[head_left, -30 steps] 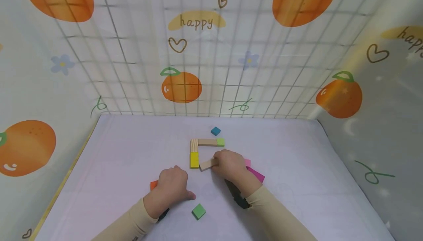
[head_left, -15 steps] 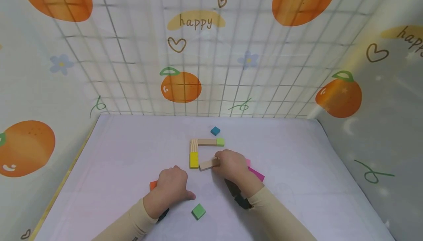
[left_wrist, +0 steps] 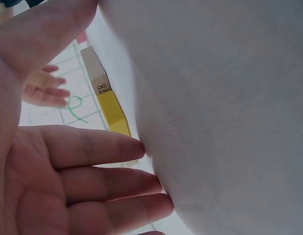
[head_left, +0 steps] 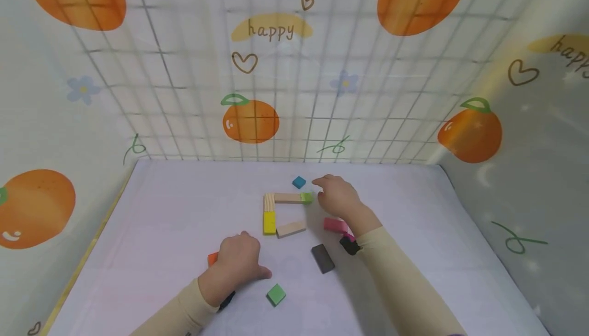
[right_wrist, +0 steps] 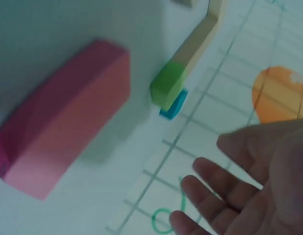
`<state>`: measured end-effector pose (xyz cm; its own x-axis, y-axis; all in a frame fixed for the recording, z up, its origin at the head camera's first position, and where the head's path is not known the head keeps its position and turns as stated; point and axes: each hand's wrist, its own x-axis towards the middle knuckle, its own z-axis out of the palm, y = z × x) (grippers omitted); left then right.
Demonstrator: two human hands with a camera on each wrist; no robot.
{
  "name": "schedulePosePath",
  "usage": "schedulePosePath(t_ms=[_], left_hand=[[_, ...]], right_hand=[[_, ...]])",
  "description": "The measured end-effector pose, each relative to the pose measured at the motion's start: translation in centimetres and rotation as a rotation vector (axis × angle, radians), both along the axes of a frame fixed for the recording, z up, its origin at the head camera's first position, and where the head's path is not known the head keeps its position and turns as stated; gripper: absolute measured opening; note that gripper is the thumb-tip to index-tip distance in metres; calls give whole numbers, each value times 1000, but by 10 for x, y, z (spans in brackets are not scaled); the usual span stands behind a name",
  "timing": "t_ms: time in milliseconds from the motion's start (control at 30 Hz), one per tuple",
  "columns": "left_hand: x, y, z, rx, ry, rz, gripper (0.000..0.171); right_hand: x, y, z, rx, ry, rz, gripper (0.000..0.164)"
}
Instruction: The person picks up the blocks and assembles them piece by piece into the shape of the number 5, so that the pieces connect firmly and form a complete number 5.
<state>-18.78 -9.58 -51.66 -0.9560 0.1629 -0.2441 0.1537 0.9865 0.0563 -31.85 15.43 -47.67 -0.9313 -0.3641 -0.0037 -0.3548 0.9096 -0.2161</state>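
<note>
My right hand (head_left: 339, 198) hovers with nothing in it, just right of the light green block (head_left: 306, 198) and the blue block (head_left: 299, 182). In the right wrist view its fingers are spread and apart from everything. A loose wooden block (head_left: 291, 229) lies slanted beside the yellow block (head_left: 269, 223). Behind the yellow one, a striped wooden block (head_left: 269, 202) meets a brown wooden block (head_left: 287, 198) that ends at the light green one. My left hand (head_left: 240, 258) rests its fingertips on the white tabletop, fingers extended and holding nothing. An orange block (head_left: 212, 259) shows partly behind it.
A green block (head_left: 276, 294) lies right of the left hand. Farther right are a dark grey block (head_left: 323, 258) and a pink block (head_left: 335, 225), with a magenta block (head_left: 350, 236) mostly covered by the right wrist. A patterned curtain (head_left: 294, 80) stands behind the table.
My right hand has let go of the slanted wooden block and moved away, up and to the right. The dark grey block is now uncovered. The left hand has stayed put.
</note>
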Motion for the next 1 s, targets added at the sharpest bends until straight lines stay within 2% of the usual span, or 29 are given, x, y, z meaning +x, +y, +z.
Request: schedulePosePath(t_ms=[100, 233, 333, 467, 567, 667, 767, 900, 1000], left_hand=[[0, -2, 0, 2, -1, -1, 62], [-3, -3, 2, -27, 11, -6, 62], [-2, -1, 2, -26, 1, -10, 62], [1, 1, 1, -10, -3, -17, 62], [2, 2, 2, -10, 3, -15, 62], [3, 2, 2, -20, 6, -14, 62], [3, 2, 3, -25, 10, -8, 63], [1, 1, 4, -24, 2, -1, 66], [0, -1, 4, -30, -7, -1, 66]], right_hand=[[-10, -1, -4, 14, -60, -18, 47], [-28, -16, -8, 80, -104, 59, 55], [-41, -24, -11, 179, -108, 114, 56], [-54, -23, -20, 332, -111, 120, 55], [-59, -18, -26, 396, -114, 119, 55], [-58, -12, -27, 418, -98, 113, 53], [-52, -2, -26, 427, -71, 72, 49], [-39, 16, -30, 375, -93, -10, 45], [-24, 25, -32, 292, -123, -69, 42]])
